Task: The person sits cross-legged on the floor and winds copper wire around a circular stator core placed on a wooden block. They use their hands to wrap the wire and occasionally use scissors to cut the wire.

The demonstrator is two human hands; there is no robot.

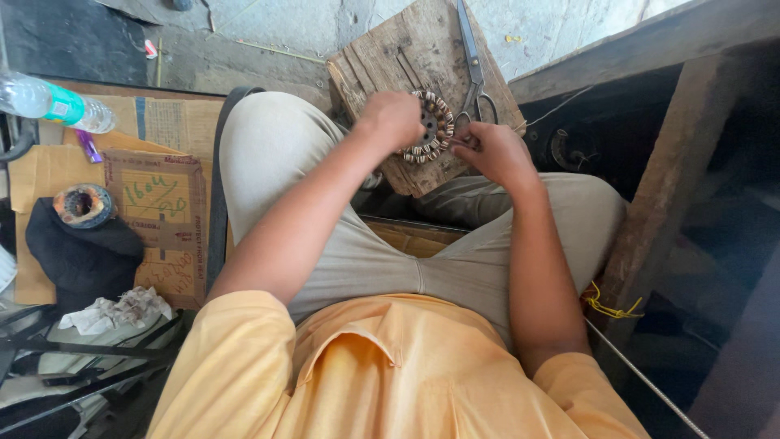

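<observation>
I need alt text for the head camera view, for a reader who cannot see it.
Seen from above, a seated person's left hand and right hand work on a round wound coil resting on a wooden board. Scissors lie on the board.

A flattened cardboard box (154, 207) lies on the left, brown, with printed borders and green handwriting on its top panel. More flat brown cardboard (166, 122) sits just beyond it, farther off, showing a blue stripe and faint print. At the far left edge a clear plastic bottle (49, 102) lies on its side, wrapped in a teal label (63, 104). No screens or signs show.
</observation>
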